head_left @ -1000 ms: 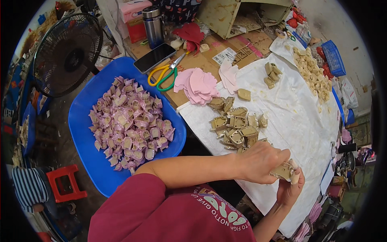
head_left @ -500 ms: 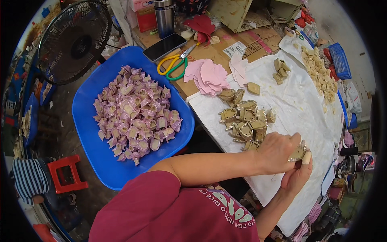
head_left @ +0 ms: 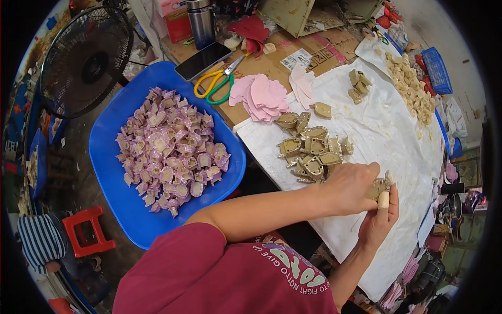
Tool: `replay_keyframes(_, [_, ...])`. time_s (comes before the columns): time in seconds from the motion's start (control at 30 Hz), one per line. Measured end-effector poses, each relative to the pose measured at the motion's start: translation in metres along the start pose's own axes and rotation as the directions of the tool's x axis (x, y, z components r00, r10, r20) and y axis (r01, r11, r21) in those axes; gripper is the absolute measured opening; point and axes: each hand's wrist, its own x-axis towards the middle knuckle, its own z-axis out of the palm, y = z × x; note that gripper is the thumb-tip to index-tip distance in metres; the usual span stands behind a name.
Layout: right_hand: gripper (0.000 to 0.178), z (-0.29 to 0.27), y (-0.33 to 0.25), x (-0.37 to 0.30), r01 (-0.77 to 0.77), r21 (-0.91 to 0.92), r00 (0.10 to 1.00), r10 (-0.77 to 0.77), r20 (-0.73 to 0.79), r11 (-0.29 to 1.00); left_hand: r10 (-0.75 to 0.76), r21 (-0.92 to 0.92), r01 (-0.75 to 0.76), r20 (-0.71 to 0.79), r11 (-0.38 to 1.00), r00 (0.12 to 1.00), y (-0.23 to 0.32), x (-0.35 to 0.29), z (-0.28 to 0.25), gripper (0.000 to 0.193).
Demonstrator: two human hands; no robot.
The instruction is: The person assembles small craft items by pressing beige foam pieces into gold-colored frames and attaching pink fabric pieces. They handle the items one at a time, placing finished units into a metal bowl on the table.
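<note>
We pinch glittery tan piece point(head_left: 377, 187) between left hand point(head_left: 348, 188) and right hand point(head_left: 380, 221), right half of frame, below middle. Could slip if pinch loosens; hard pressing could mar surface. Long axis seems lower-left to upper-right; hands hide which end leads. Beyond, piled pieces point(head_left: 314, 146), right of centre.

Tan piece point(head_left: 377, 189) partly covered by left hand point(head_left: 351, 188) and right hand point(head_left: 380, 220), left fingertips mostly out of sight; steel flask point(head_left: 202, 27) and metal box point(head_left: 285, 14) cut off by the upper edge, fan point(head_left: 86, 62) with its stand hidden behind the blue tub point(head_left: 112, 196); rightmost clutter point(head_left: 432, 272) too small to tell
</note>
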Motion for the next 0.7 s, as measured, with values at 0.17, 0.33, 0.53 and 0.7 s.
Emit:
replay_keyframes(0.17, [0.038,-0.012,0.005,0.001,0.015,-0.135,0.999,-0.011,0.031,0.991,0.019,-0.261,-0.013,0.020,0.965,1.000,0.005,0.006,-0.011,0.037])
replay_keyframes(0.33, [0.040,-0.005,0.007,-0.013,-0.176,0.019,0.984,0.177,-0.033,0.984,0.336,-0.063,-0.374,-0.320,0.925,0.886,-0.009,-0.009,0.022,0.050])
replay_keyframes(0.53, [0.036,0.003,0.014,-0.035,0.013,-0.219,0.999,-0.004,0.043,0.976,-0.091,-0.602,0.173,0.165,0.780,0.982,0.005,-0.004,0.007,0.031])
replay_keyframes(0.7, [0.040,0.026,0.040,-0.044,-0.043,0.183,0.996,0.057,-0.072,0.982,0.040,-0.466,-0.068,-0.069,0.882,0.997,0.002,-0.018,0.022,0.027])
